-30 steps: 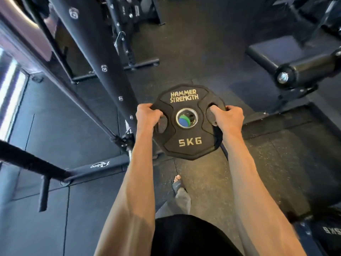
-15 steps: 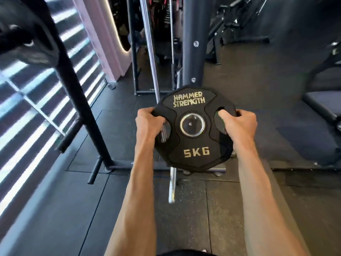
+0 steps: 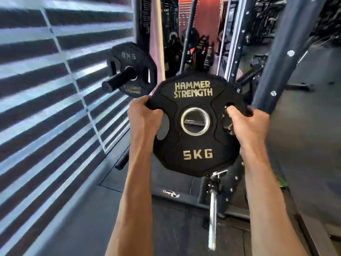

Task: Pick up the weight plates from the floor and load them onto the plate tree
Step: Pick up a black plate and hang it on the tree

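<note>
The racked plate (image 3: pixel 143 64) is hanging on the storage peg (image 3: pixel 118 81), sitting at ten o'clock from the held plate (image 3: pixel 197 145).

Black 5KG plate (image 3: pixel 197 143) held upright, second plate (image 3: pixel 133 59) on tree peg (image 3: pixel 119 81)

One view only on my feed: head-worn wide-angle, facing forward and slightly down along both forearms. Close range: left hand (image 3: pixel 142 115), right hand (image 3: pixel 249 124) and weight plate (image 3: pixel 197 154) fill mid-frame; floor (image 3: pixel 166 228) shows beneath.
</note>
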